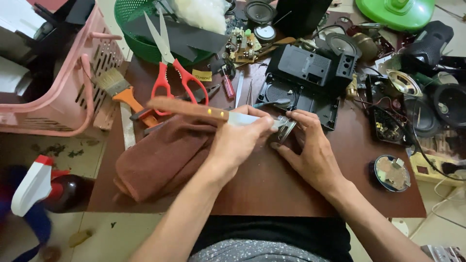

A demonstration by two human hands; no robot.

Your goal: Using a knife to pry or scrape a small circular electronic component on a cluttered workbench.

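Cluttered brown desk (272, 184): near its middle, left hand (240, 143) gripping wooden-handled knife (194, 109), right hand (310, 150) pinching small metal part (285, 128) — probably light, stiff, slippery; best held by its edges.

A small yellow label (202, 75) with dark handwriting lies on the brown surface (291, 189), upper middle of the frame, beside the red-handled scissors (167, 63).
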